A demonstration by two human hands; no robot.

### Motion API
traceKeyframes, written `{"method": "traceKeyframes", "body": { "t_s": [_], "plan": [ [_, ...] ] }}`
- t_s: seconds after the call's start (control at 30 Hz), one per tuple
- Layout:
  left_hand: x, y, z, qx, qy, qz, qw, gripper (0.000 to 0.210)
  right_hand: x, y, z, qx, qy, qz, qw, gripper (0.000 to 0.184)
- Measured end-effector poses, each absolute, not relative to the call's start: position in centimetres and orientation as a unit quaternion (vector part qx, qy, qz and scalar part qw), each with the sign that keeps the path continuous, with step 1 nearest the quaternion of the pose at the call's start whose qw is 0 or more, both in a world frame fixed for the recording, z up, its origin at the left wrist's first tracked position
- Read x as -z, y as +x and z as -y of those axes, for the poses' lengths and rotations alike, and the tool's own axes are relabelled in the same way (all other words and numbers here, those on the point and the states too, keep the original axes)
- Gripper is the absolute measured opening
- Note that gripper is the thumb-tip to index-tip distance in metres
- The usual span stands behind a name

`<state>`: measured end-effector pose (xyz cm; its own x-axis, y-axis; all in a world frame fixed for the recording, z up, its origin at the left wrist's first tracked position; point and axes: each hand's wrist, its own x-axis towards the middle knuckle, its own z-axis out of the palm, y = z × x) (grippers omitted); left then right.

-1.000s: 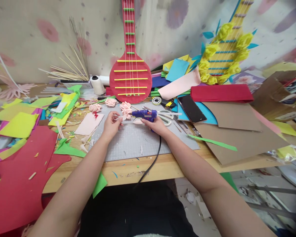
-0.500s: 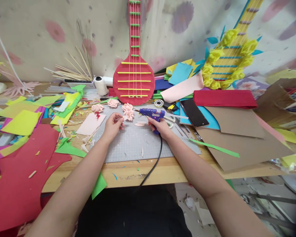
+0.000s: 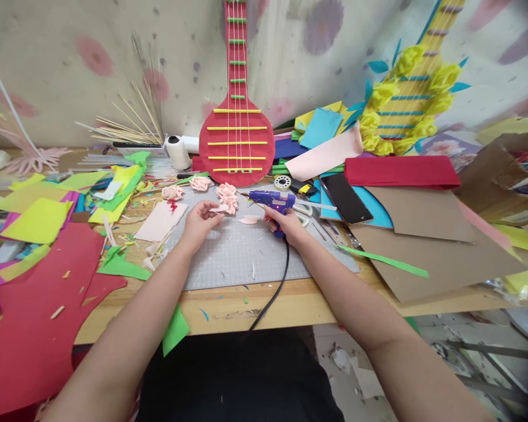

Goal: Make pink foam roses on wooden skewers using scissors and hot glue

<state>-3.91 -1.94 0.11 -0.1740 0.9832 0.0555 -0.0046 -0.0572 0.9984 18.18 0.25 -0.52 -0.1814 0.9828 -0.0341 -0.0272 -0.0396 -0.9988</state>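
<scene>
My right hand [image 3: 286, 224] grips a blue hot glue gun [image 3: 273, 200], its nozzle pointing left and a white glue stick [image 3: 314, 204] poking out the back. A black cord runs from its handle over the table edge. Between thumb and fingers of my left hand [image 3: 203, 223] is a small pale pink paper petal [image 3: 220, 208]. Another pink petal [image 3: 249, 220] lies on the grey cutting mat [image 3: 233, 258] between my hands. Just beyond them sit pink paper roses [image 3: 227, 198], with two more roses [image 3: 199, 183] to the left.
A red paper lute [image 3: 236, 143] leans on the wall; a yellow one with flowers [image 3: 400, 111] stands right. Scissors [image 3: 303, 214], a phone [image 3: 347, 199] and cardboard [image 3: 440, 258] lie right. Coloured scraps and red sheet [image 3: 44, 316] cover the left. A thread spool [image 3: 178, 153] stands behind.
My left hand has turned slightly, and the petal in it now lies at a different angle. The glue gun stays in my right hand, almost unmoved. The view has shifted a little.
</scene>
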Motion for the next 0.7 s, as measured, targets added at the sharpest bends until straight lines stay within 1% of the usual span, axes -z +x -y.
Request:
{"method": "traceKeyframes", "body": {
  "t_s": [0.07, 0.2, 0.33, 0.43, 0.5, 0.57, 0.63, 0.7],
  "plan": [
    [-0.5, -4.0, 1.7, -0.564, 0.454, -0.533, 0.439, 0.038, 0.6, 18.2, -0.3, -0.565, -0.448, 0.522, 0.456, 0.039],
    [-2.6, -4.3, 0.9, -0.558, 0.443, -0.568, 0.412, 0.025, 0.4, 18.2, -0.4, -0.575, -0.444, 0.504, 0.467, 0.039],
    [-5.6, -4.1, -0.2, -0.508, 0.507, -0.594, 0.363, 0.018, 0.1, 18.2, -0.4, -0.583, -0.435, 0.488, 0.482, 0.038],
    [-6.9, -3.7, -1.0, -0.444, 0.55, -0.598, 0.379, 0.017, -0.1, 18.2, -0.3, -0.581, -0.442, 0.486, 0.48, 0.039],
    [-6.9, -3.5, -1.2, -0.395, 0.574, -0.609, 0.379, 0.016, -0.2, 18.2, -0.2, -0.58, -0.442, 0.484, 0.484, 0.04],
    [-6.1, -3.5, -1.0, -0.369, 0.609, -0.618, 0.333, 0.015, -0.2, 18.2, -0.2, -0.581, -0.437, 0.481, 0.49, 0.04],
    [-4.7, -3.6, -0.3, -0.373, 0.661, -0.607, 0.236, 0.015, -0.2, 18.2, -0.1, -0.58, -0.436, 0.484, 0.488, 0.04],
    [-2.9, -3.9, 0.7, -0.384, 0.721, -0.565, 0.118, 0.012, -0.2, 18.3, 0.0, -0.565, -0.448, 0.503, 0.477, 0.039]
  ]
}}
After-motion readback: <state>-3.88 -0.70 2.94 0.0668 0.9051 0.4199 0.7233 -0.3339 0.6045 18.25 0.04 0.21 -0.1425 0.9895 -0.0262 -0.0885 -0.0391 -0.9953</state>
